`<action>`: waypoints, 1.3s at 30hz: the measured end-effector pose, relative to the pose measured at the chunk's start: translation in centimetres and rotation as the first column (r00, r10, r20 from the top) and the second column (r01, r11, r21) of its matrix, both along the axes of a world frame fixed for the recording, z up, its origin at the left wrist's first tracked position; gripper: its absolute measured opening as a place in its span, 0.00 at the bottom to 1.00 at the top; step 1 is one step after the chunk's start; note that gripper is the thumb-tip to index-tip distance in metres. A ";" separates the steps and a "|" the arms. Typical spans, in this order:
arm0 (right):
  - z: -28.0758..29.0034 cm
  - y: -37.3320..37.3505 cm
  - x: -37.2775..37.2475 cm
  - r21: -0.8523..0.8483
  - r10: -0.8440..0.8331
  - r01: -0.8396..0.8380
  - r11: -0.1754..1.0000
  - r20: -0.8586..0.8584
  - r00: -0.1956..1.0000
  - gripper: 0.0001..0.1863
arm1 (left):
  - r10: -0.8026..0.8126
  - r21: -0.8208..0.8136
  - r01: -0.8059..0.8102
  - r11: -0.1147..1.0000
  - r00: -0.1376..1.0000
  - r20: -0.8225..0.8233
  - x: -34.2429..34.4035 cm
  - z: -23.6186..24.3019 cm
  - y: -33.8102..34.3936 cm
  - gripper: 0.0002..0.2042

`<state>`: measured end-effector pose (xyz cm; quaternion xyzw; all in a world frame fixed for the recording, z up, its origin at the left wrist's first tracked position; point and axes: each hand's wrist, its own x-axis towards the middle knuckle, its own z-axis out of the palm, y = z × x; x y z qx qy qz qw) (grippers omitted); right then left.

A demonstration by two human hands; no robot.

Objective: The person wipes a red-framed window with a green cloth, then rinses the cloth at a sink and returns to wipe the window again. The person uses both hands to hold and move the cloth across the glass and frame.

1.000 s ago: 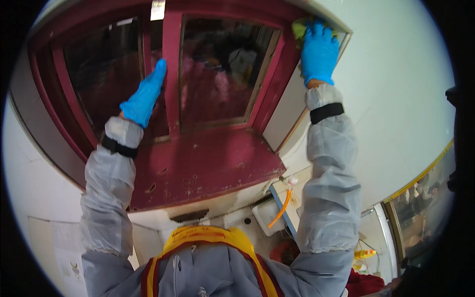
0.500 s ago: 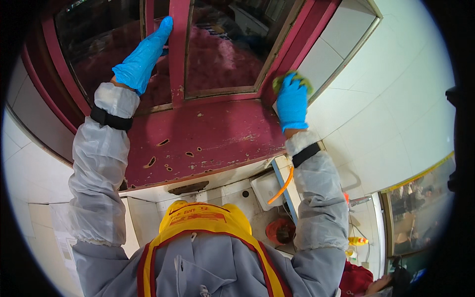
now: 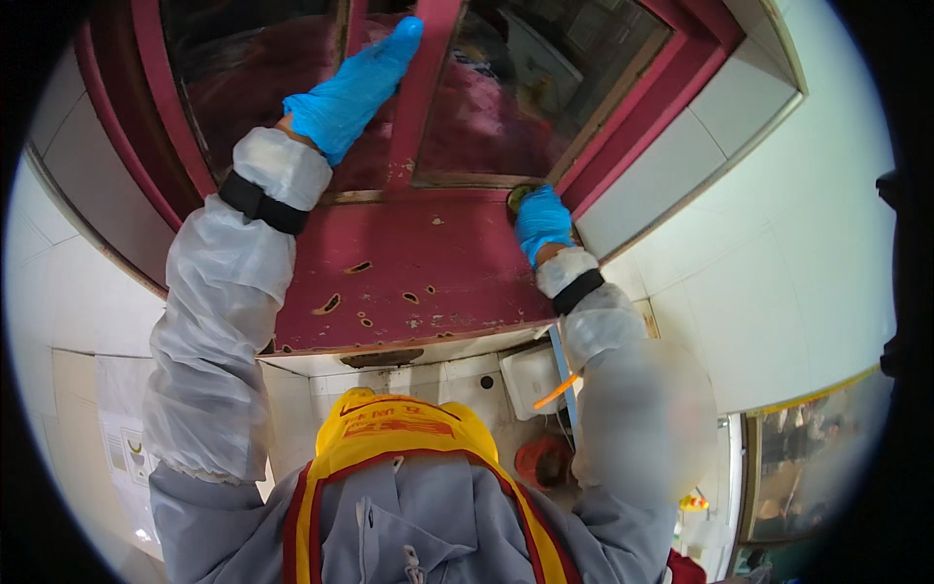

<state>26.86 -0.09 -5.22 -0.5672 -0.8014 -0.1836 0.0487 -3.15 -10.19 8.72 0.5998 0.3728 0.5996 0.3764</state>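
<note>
My left hand point(image 3: 350, 92), in a blue glove, reaches up with its fingers stretched out against the upright post point(image 3: 420, 97) of a dark red window frame. Nothing shows in that hand. In my right hand point(image 3: 543, 222), also gloved in blue, is a green scouring pad point(image 3: 517, 200), mostly hidden by the fingers. The pad touches the frame's bottom rail near the right-hand corner, where it meets the red sill point(image 3: 438, 273). Paint on the sill is chipped in several spots. Dark glass panes point(image 3: 516, 117) stand behind both hands.
White tiled walls point(image 3: 749, 292) flank the window recess. Below the sill are a white basin point(image 3: 531, 378), an orange hose point(image 3: 555, 391) and a red bucket point(image 3: 543, 461). At the lower right hangs a framed glass panel point(image 3: 812, 467). My yellow apron point(image 3: 399, 428) fills the bottom centre.
My right hand has moved the scouring pad leftward and down, from the frame's right side to its bottom corner. The left hand stays at the post; the whole view has shifted.
</note>
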 end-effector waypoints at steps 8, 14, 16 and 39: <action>-1.2 -3.9 -6.8 -0.009 0.606 -0.637 0.771 -0.300 0.737 0.18 | 0.127 -0.159 -0.149 0.976 0.981 -0.146 1.6 1.3 -0.7 0.37; 1.2 0.7 2.6 -0.392 0.238 -0.428 0.814 -0.446 0.863 0.13 | 0.091 -0.172 -0.117 0.978 0.984 -0.152 1.8 2.2 -1.1 0.42; 0.9 2.4 4.2 -0.440 -0.226 -0.233 0.867 -0.765 0.603 0.10 | 0.127 -0.157 -0.150 0.976 0.981 -0.146 1.7 1.7 -1.0 0.43; 5.2 -1.9 1.2 -0.376 0.358 -0.318 0.870 0.038 0.933 0.16 | 0.199 -0.203 -0.235 0.951 0.963 -0.183 1.5 1.1 -0.5 0.44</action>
